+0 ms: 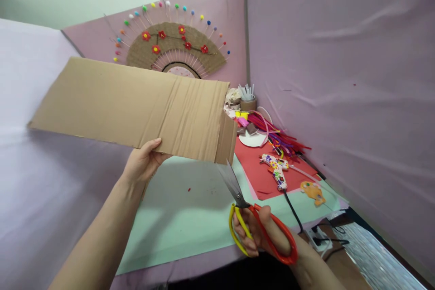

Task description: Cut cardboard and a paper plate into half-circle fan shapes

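My left hand (144, 161) grips a long piece of brown cardboard (125, 104) by its lower edge, thumb on the near face and fingers behind it. The cardboard is raised above the table and creased toward its right end, where a narrow flap (226, 139) bends. In my right hand (260, 231) is a pair of scissors (239, 197) with one yellow and one red handle loop. Their blades point up, slightly parted, with the tips close to the flap's lower corner. Whether the blades touch the cardboard I cannot tell.
Pale green paper (183, 217) covers the table. To the right, a patterned glue gun (277, 170) lies on red sheets (251, 176), near pipe cleaners (282, 136) and an orange cutout (312, 192). A power strip (319, 238) with cables sits lower right. A decorated fan (173, 45) hangs behind.
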The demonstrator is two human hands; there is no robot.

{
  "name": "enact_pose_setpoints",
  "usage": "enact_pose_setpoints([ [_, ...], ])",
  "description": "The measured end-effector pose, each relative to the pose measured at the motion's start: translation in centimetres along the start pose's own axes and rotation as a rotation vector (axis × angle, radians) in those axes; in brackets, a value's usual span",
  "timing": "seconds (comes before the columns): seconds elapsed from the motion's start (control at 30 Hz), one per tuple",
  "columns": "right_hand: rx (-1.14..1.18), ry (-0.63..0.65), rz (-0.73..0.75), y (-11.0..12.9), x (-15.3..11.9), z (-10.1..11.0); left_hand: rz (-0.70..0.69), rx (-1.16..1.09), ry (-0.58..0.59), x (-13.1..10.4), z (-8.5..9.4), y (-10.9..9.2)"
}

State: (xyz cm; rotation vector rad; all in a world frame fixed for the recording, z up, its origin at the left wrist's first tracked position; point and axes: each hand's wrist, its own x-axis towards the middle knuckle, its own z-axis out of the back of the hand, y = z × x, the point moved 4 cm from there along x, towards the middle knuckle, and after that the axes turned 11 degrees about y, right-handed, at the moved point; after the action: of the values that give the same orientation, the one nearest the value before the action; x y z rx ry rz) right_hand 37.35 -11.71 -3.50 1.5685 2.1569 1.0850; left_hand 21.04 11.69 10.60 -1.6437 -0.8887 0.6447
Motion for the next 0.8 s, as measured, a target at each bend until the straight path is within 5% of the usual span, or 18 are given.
enact_pose_setpoints([
  [0.37,0.121,0.009,-0.112,-0.1,-0.1,0.7,0.004,-0.018,-0.009,-0.1,0.4,0.6],
  [0.8,0.095,0.022,-0.029,-0.4,1.9,0.2,0.074,0.002,0.079,-0.8,-0.6,0.8],
])
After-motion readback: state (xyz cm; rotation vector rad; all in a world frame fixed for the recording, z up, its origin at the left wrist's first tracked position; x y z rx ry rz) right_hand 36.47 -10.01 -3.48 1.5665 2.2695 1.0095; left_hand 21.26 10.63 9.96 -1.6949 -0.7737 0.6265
